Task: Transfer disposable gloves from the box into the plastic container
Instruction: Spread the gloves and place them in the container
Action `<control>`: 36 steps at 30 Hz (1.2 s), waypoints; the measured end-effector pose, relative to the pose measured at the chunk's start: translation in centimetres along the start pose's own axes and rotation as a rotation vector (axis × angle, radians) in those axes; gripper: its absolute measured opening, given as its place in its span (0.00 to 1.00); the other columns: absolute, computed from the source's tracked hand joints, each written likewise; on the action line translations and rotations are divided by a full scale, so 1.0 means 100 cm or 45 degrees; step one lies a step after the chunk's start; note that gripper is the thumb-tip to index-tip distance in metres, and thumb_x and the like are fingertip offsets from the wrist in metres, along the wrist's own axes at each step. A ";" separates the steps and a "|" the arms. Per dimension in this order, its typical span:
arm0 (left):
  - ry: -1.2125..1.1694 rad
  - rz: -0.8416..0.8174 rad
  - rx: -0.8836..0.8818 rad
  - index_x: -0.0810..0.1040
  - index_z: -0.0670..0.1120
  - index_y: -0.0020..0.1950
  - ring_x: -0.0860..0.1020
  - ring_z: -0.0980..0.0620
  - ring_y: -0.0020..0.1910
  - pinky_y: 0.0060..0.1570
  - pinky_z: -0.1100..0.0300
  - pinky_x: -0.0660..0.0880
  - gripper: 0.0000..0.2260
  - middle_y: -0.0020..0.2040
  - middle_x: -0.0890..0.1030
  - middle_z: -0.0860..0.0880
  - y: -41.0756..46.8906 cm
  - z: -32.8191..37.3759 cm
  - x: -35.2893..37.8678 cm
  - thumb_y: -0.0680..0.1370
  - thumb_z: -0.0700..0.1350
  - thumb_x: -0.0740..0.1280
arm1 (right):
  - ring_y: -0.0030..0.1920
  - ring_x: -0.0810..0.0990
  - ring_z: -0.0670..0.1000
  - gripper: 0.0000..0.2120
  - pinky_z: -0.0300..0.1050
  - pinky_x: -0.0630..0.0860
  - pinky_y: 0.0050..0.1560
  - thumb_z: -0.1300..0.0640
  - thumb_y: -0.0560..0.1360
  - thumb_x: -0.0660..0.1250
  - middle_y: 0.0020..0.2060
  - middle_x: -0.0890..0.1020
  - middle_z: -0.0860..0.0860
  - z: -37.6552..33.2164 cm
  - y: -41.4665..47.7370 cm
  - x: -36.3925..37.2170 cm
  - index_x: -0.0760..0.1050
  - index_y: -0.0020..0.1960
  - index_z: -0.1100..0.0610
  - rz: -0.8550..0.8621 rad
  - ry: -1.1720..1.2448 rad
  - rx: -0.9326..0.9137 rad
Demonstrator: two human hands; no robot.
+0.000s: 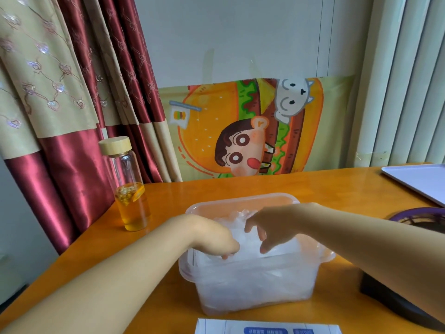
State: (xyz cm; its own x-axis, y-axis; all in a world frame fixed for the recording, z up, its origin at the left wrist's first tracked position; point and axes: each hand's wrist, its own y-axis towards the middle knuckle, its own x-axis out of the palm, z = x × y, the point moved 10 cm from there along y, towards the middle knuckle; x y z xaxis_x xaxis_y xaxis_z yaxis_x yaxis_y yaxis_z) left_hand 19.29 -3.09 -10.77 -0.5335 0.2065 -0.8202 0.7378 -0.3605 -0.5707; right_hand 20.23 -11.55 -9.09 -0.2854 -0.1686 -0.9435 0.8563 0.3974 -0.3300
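A clear plastic container [240,200] stands in the middle of the orange table, filled with crumpled translucent disposable gloves [279,249]. My left hand [212,235] reaches over the container's left rim, and its fingers press down into the gloves at the near left; the fingertips are partly hidden. My right hand [272,222] hovers just above the pile, fingers spread and loosely bent downward, with nothing visibly held. The white and blue glove box [267,329] lies at the bottom edge, in front of the container.
A glass bottle [130,189] with a wooden lid and amber liquid stands to the left of the container. A white tray [419,182] and a purple-rimmed object [421,214] sit at the right. A black object [385,297] lies under my right forearm. A curtain hangs at the left.
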 end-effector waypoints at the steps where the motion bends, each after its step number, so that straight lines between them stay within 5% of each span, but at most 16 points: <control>1: -0.050 -0.011 -0.003 0.75 0.49 0.67 0.70 0.52 0.67 0.70 0.56 0.64 0.20 0.68 0.74 0.53 -0.001 0.001 0.004 0.82 0.51 0.51 | 0.61 0.74 0.54 0.34 0.40 0.68 0.60 0.49 0.75 0.69 0.59 0.77 0.52 0.002 0.006 0.014 0.58 0.75 0.54 -0.086 0.031 0.034; 3: -0.053 0.009 0.008 0.77 0.48 0.65 0.73 0.51 0.63 0.66 0.57 0.67 0.20 0.66 0.76 0.52 0.000 0.003 0.006 0.82 0.50 0.50 | 0.58 0.75 0.56 0.39 0.47 0.73 0.61 0.45 0.72 0.71 0.56 0.76 0.52 0.011 0.015 0.040 0.54 0.76 0.53 -0.242 0.055 0.126; 6: 0.080 0.178 0.045 0.79 0.43 0.44 0.73 0.49 0.38 0.44 0.56 0.71 0.18 0.41 0.78 0.46 0.001 0.006 0.000 0.82 0.49 0.53 | 0.58 0.75 0.54 0.44 0.46 0.71 0.58 0.39 0.68 0.72 0.59 0.77 0.53 0.021 0.021 0.055 0.53 0.75 0.50 -0.332 0.009 0.212; 8: 0.271 0.280 0.021 0.77 0.40 0.41 0.69 0.46 0.31 0.36 0.55 0.69 0.16 0.36 0.74 0.40 -0.001 0.008 -0.004 0.82 0.47 0.57 | 0.58 0.76 0.54 0.45 0.46 0.71 0.59 0.37 0.66 0.73 0.59 0.77 0.53 0.023 0.023 0.057 0.55 0.74 0.49 -0.342 0.005 0.226; 11: 0.514 0.413 0.028 0.75 0.39 0.60 0.73 0.42 0.41 0.39 0.53 0.72 0.11 0.55 0.76 0.38 -0.003 0.014 -0.009 0.78 0.41 0.63 | 0.60 0.74 0.55 0.43 0.50 0.69 0.64 0.37 0.66 0.73 0.63 0.73 0.53 0.022 0.023 0.059 0.58 0.73 0.50 -0.364 -0.051 0.207; 14: 0.614 0.619 0.104 0.63 0.42 0.70 0.73 0.44 0.55 0.42 0.52 0.68 0.23 0.61 0.72 0.44 -0.003 0.020 -0.017 0.76 0.38 0.63 | 0.66 0.67 0.58 0.40 0.52 0.66 0.65 0.38 0.69 0.71 0.70 0.61 0.54 0.019 0.018 0.055 0.58 0.74 0.49 -0.365 -0.131 0.185; 18: 0.888 0.480 -0.055 0.69 0.42 0.67 0.71 0.43 0.62 0.56 0.51 0.65 0.17 0.64 0.72 0.42 0.010 0.007 -0.009 0.78 0.37 0.59 | 0.73 0.56 0.62 0.38 0.57 0.61 0.70 0.38 0.70 0.69 0.75 0.48 0.55 0.014 0.014 0.051 0.59 0.74 0.49 -0.356 -0.220 0.154; 24: 1.131 0.036 -0.288 0.71 0.44 0.69 0.58 0.41 0.74 0.71 0.45 0.52 0.16 0.73 0.65 0.42 0.028 -0.018 0.013 0.82 0.42 0.55 | 0.68 0.66 0.57 0.41 0.55 0.65 0.69 0.40 0.69 0.72 0.71 0.64 0.54 0.016 0.020 0.056 0.58 0.74 0.52 -0.351 -0.132 0.161; 30: 1.065 0.080 -0.284 0.73 0.44 0.68 0.58 0.42 0.72 0.72 0.44 0.50 0.16 0.73 0.65 0.43 0.004 -0.017 0.001 0.80 0.46 0.60 | 0.67 0.69 0.58 0.49 0.52 0.67 0.67 0.43 0.67 0.74 0.71 0.66 0.54 0.023 0.019 0.060 0.46 0.77 0.47 -0.396 -0.029 0.214; 36: 0.583 0.236 -0.091 0.65 0.51 0.75 0.57 0.45 0.74 0.72 0.45 0.57 0.33 0.74 0.64 0.48 -0.049 -0.025 -0.022 0.75 0.67 0.59 | 0.73 0.61 0.55 0.42 0.54 0.59 0.73 0.38 0.68 0.72 0.73 0.63 0.50 0.018 0.014 0.045 0.59 0.75 0.51 -0.320 -0.199 0.144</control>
State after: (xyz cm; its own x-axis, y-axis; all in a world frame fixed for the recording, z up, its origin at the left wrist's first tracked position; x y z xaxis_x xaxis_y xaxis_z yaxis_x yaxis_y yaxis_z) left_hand 17.88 0.46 -6.28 -0.1661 0.5286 -0.8325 0.8381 -0.3692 -0.4017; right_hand 20.88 -13.35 -13.70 -0.4320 -0.3886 -0.8139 0.8122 0.2248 -0.5384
